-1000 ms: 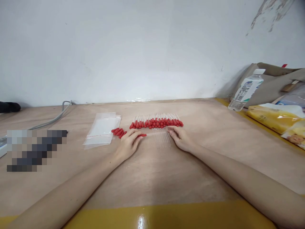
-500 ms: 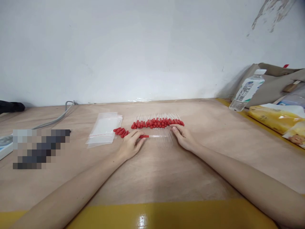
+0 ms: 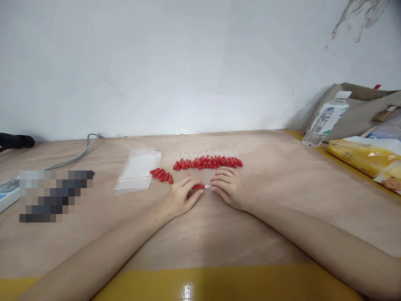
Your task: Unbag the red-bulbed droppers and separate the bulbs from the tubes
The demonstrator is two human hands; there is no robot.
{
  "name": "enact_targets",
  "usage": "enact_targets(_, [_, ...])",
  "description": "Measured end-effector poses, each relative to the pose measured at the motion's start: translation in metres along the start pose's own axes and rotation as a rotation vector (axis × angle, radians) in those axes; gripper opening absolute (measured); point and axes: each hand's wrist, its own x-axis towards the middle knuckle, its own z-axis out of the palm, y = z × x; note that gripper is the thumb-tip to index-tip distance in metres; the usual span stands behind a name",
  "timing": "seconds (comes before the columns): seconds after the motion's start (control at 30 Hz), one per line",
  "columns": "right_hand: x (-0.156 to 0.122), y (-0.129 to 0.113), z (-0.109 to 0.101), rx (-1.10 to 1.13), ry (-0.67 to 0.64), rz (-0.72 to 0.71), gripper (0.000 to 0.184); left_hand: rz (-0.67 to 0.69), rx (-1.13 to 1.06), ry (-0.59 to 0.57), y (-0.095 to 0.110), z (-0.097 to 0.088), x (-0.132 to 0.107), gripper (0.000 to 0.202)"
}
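A clear glass dropper with a red rubber bulb (image 3: 200, 187) lies crosswise between my two hands. My left hand (image 3: 181, 196) pinches its red bulb end. My right hand (image 3: 227, 188) is closed over the glass end, resting on a few bare clear tubes. Behind both hands a row of several red-bulbed droppers (image 3: 208, 161) lies side by side on the wooden table (image 3: 219, 234). A small heap of loose red bulbs (image 3: 161, 174) sits to the left of my left hand.
A stack of clear zip bags (image 3: 138, 169) lies left of the bulbs. A grey cable (image 3: 78, 152) runs along the far left. A water bottle (image 3: 326, 118), a tan bag (image 3: 363, 108) and yellow packets (image 3: 363, 154) crowd the right edge. Yellow tape (image 3: 219, 284) lines the near edge.
Both hands have drawn toward me and closer together with the dropper. My right hand slid left along the glass, so only a short piece shows between the hands.
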Motion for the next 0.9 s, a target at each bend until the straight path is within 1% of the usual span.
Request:
enact_targets(0.1, [0.0, -0.003, -0.001, 0.023, -0.001, -0.032, 0.019, 0.047, -0.007, -0.012, 0.001, 0.006, 0.002, 0.026])
enact_targets(0.27, [0.0, -0.005, 0.004, 0.078, 0.028, -0.042, 0.017, 0.139, 0.02, 0.011, 0.0, 0.012, 0.002, 0.02])
enact_targets(0.37, [-0.001, -0.004, 0.007, 0.15, 0.067, -0.083, 0.018, 0.159, 0.042, 0.01, 0.0, 0.011, 0.001, 0.019])
enact_targets(0.47, [-0.002, -0.005, 0.006, 0.17, 0.045, -0.134, 0.018, 0.169, 0.035, -0.037, 0.001, 0.007, 0.0, 0.017])
enact_targets(0.6, [-0.003, -0.006, 0.001, 0.139, -0.017, -0.16, 0.016, 0.179, 0.022, -0.073, 0.002, 0.004, 0.0, 0.015])
enact_targets(0.7, [-0.003, -0.007, -0.003, 0.096, -0.04, -0.166, 0.016, 0.194, 0.028, -0.089, 0.003, 0.003, 0.0, 0.015])
enact_targets(0.9, [-0.006, -0.004, -0.007, 0.051, 0.0, -0.216, 0.013, 0.217, 0.039, -0.106, 0.005, 0.0, 0.0, 0.016])
